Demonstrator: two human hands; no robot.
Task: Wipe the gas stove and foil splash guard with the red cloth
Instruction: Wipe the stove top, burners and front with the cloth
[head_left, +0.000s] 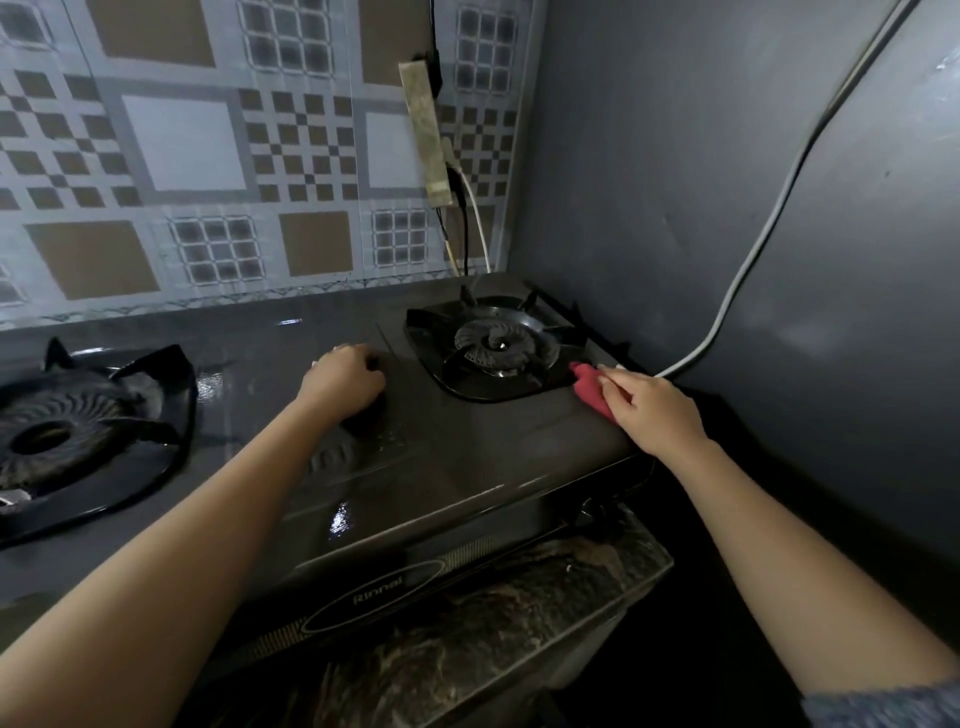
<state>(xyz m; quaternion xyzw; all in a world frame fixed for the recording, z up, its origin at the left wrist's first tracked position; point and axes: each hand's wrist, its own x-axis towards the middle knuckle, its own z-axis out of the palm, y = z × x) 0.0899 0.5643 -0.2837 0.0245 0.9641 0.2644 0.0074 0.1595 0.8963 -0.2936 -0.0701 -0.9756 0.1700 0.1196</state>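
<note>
The dark glass-top gas stove (467, 447) fills the middle of the view. My right hand (649, 410) presses the red cloth (589, 387) onto the stove top at the right front corner of the right burner (496, 345). My left hand (343, 382) rests in a loose fist on the stove's centre, between the two burners, holding nothing that I can see. The left burner (67, 431) with its black pan support sits at the far left. The patterned foil splash guard (208, 156) stands behind the stove.
A grey wall (727, 182) closes the right side, with a white cable (769, 234) running down it to the stove's right edge. A power strip (423, 130) with plugged cords hangs on the splash guard. The stove sits on a marbled counter (519, 623).
</note>
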